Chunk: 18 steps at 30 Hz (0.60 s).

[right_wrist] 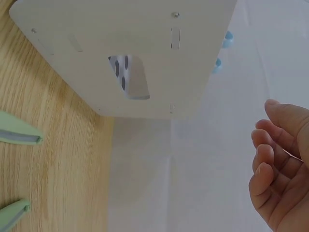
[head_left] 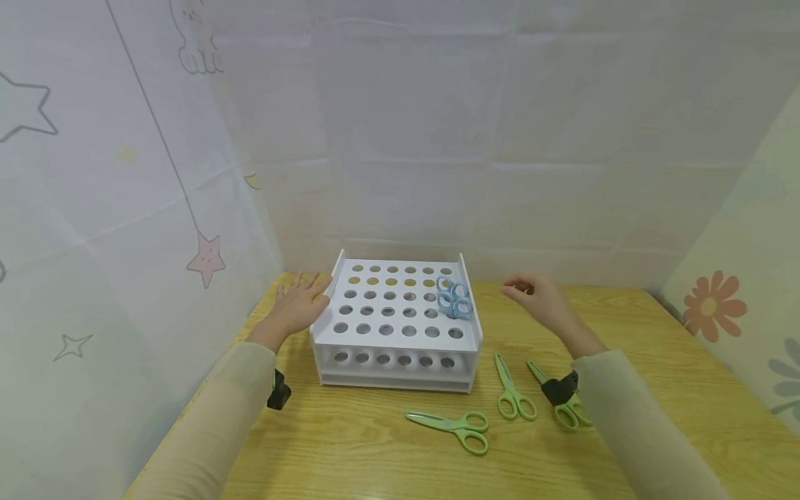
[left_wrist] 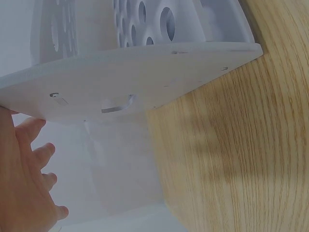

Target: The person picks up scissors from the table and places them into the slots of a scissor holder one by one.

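Observation:
A white rack [head_left: 385, 321] with rows of round holes stands on the wooden table. Blue-handled scissors [head_left: 454, 298] sit in holes along its right column, blades hidden. My left hand [head_left: 300, 303] has its fingers spread, with fingertips at the rack's left side panel [left_wrist: 120, 87]. To the right of the rack, my right hand [head_left: 539, 297] is raised with fingers loosely bent. Nothing lies between those fingers in the right wrist view, where the hand [right_wrist: 285, 169] is apart from the right side panel [right_wrist: 96, 29].
Green scissors [head_left: 455, 424] lie in front of the rack. Two more green pairs, one [head_left: 512, 390] beside the rack and another [head_left: 569, 411] partly under the right wrist camera, lie on the table [head_left: 350, 451]. Patterned cloth [head_left: 400, 173] hangs behind and on both sides.

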Tool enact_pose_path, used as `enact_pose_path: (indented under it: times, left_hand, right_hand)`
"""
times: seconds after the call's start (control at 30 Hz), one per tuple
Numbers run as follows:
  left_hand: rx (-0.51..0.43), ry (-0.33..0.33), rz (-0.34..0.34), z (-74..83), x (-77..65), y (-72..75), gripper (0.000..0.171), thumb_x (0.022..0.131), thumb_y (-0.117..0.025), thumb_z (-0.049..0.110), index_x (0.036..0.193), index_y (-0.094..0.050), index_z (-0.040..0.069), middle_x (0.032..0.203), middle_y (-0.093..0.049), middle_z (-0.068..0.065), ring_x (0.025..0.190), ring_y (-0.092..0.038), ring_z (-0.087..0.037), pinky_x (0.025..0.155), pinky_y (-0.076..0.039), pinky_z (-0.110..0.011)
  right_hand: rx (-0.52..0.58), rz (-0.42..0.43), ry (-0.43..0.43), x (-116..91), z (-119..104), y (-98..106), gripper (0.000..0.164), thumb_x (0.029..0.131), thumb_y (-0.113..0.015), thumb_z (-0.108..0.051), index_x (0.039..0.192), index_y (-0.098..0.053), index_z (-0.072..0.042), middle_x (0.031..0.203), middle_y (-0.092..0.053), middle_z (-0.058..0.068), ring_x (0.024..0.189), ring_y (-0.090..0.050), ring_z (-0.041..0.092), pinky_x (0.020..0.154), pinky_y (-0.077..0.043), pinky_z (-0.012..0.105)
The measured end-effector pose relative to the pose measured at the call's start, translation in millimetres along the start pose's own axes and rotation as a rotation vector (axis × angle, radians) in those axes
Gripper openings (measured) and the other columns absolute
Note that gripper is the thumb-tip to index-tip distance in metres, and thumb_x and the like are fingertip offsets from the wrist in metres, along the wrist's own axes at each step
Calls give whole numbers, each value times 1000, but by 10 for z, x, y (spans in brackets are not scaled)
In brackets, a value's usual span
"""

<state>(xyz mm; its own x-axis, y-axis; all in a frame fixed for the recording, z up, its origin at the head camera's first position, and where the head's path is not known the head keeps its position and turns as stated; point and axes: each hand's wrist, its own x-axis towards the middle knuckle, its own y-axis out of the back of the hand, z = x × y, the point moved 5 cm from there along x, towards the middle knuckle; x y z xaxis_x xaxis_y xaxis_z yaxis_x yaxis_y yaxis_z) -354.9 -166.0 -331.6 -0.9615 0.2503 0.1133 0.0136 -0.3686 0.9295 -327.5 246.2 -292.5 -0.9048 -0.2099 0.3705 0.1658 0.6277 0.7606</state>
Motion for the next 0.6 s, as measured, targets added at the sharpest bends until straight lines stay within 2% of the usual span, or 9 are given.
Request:
enact_pose_path:
  times: [0.6]
  left_hand:
    - [-10,4,-4,1,-2,-1,53,97,-28,34,145,-30,13,151,-16,-15,136,3,-40,99,6,-64]
  right_hand:
    - [-45,36,-82,-129,260,192,41,92,-53,-37,108,-63,-1,91,-62,12,73,-51,22,56,-43,33]
